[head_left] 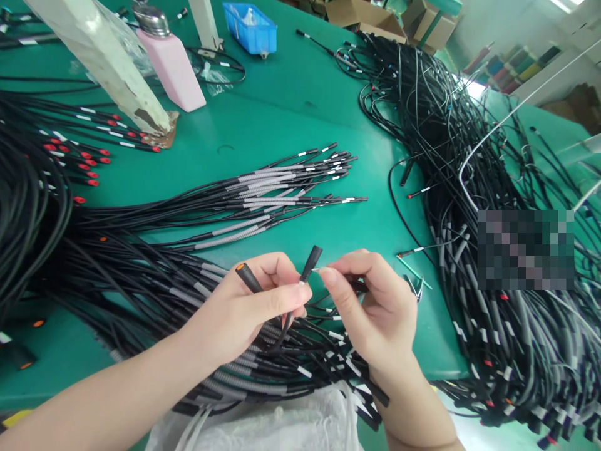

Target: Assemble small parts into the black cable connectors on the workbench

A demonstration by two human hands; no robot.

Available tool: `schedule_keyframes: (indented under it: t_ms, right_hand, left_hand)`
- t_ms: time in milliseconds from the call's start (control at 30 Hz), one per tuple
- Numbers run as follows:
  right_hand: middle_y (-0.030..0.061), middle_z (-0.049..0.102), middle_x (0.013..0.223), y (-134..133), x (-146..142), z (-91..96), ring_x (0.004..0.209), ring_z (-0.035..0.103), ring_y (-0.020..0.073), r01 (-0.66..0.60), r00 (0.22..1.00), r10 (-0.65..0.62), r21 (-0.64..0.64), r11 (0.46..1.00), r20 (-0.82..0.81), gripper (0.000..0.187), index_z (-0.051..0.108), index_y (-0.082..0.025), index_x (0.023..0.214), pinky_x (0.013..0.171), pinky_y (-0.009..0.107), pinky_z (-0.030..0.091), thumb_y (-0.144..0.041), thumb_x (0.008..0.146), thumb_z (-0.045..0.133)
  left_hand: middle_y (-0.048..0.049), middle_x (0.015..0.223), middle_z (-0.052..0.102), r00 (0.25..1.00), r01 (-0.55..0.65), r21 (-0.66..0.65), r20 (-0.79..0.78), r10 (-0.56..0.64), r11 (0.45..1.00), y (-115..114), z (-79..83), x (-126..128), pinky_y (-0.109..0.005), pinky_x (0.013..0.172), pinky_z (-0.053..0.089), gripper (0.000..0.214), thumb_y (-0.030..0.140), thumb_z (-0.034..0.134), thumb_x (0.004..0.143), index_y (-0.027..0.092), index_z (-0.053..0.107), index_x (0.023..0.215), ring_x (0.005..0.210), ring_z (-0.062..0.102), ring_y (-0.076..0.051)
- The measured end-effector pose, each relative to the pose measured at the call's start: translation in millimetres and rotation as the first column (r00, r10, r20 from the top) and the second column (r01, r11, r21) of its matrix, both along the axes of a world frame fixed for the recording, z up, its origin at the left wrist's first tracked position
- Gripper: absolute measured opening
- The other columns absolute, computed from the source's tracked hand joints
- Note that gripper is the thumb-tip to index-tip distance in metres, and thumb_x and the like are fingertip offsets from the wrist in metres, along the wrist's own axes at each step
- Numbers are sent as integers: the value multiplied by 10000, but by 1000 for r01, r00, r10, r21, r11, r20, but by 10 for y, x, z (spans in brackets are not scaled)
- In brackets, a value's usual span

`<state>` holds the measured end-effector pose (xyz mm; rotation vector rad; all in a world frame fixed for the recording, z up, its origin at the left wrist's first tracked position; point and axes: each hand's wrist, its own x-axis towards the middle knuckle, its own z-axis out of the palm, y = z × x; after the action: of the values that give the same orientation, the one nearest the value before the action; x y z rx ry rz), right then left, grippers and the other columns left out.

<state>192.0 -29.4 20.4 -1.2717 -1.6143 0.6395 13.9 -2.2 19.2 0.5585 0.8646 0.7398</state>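
Note:
Between thumb and fingers, my left hand [253, 313] grips a black cable whose black connector end [312, 262] points up and away from me. A second black connector with an orange tip [248, 277] pokes out behind the left thumb. My right hand [380, 307] is closed in a pinch just beside the connector, its thumb and forefinger at a tiny pale piece that is too small to name. Under both hands lies a bundle of black cables [235, 369] with grey ribbed sleeves and white labels. Another sleeved bundle [272, 188] stretches across the table beyond them.
On the green table [291, 94] stand a pink pump bottle [171, 72], a blue bin [250, 31] and a worn white post [113, 62]. A large cable heap [451, 156] covers the right side. Red-tipped cables [89, 156] lie left. A white plastic bag [263, 426] is nearest me.

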Motion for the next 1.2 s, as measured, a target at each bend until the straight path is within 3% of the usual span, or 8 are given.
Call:
schedule_keyframes:
  t_ms: [133, 233, 333, 500, 733, 867, 967, 1200]
  right_hand:
    - [-39, 710, 741, 5, 14, 2, 591, 594, 104, 3, 1000, -3, 9, 1000, -7, 161, 648, -238, 872, 535, 238, 493, -120, 948, 726]
    - [-54, 688, 719, -1, 22, 19, 576, 555, 87, -48, 992, 38, -79, 996, -122, 158, 665, -235, 852, 520, 220, 459, -147, 954, 747]
    - [-51, 689, 740, -1, 28, 30, 616, 574, 89, -5, 962, -45, -180, 984, -270, 121, 704, -245, 875, 545, 216, 457, -219, 977, 764]
    - [-19, 783, 872, 53, 41, -22, 770, 716, 133, -161, 856, -10, -285, 945, -517, 173, 765, -276, 1033, 685, 242, 589, -281, 899, 873]
    - [-31, 807, 839, 114, 64, -98, 745, 742, 124, -385, 655, 89, -231, 894, -750, 181, 791, -307, 1075, 667, 228, 601, -251, 921, 867]
    - [-11, 821, 964, 120, 137, -86, 665, 638, 87, -290, 782, 82, -243, 926, -618, 135, 825, -317, 1126, 610, 212, 547, -363, 1015, 764]
    - [-8, 802, 990, 116, 180, -69, 662, 592, 84, -208, 888, 88, -224, 952, -452, 253, 844, -327, 1140, 620, 227, 531, -392, 1108, 601]
    - [-65, 765, 858, 66, 82, -56, 707, 678, 78, 4, 965, -18, -53, 999, -263, 165, 794, -303, 1008, 627, 182, 545, -145, 957, 787]
  left_hand:
    - [22, 534, 689, 1000, 10, 6, -6, -10, 1000, 5, 0, -8, -175, 478, 414, 314, 210, 985, 635, 190, 675, 584, 489, 574, -96]
    - [26, 532, 670, 1000, 26, 41, 1, -26, 999, 0, 6, -14, -172, 490, 407, 330, 244, 982, 661, 188, 665, 591, 506, 568, -95]
    - [27, 539, 653, 997, 70, 65, 10, -70, 995, -2, -3, -22, -175, 506, 403, 387, 281, 999, 663, 180, 634, 580, 518, 544, -88]
    - [49, 566, 617, 982, 187, 30, 8, -187, 982, -16, -101, -15, -183, 498, 373, 426, 288, 1016, 665, 181, 607, 617, 513, 504, -77]
    - [-19, 687, 756, 951, 310, 58, -10, -310, 949, 6, -86, -15, -188, 455, 335, 244, 329, 925, 764, 166, 786, 648, 497, 485, -60]
    - [-11, 602, 747, 970, 240, 38, -58, -238, 970, 15, -34, -24, -184, 457, 336, 276, 281, 955, 683, 173, 726, 574, 489, 496, -68]
    - [-4, 604, 748, 979, 200, 43, -58, -198, 979, 8, -35, -19, -180, 458, 343, 297, 258, 953, 667, 175, 684, 570, 488, 507, -69]
    - [9, 581, 693, 972, 211, 68, -122, -202, 975, -7, -23, -26, -200, 467, 336, 333, 290, 903, 688, 191, 610, 564, 489, 503, -84]
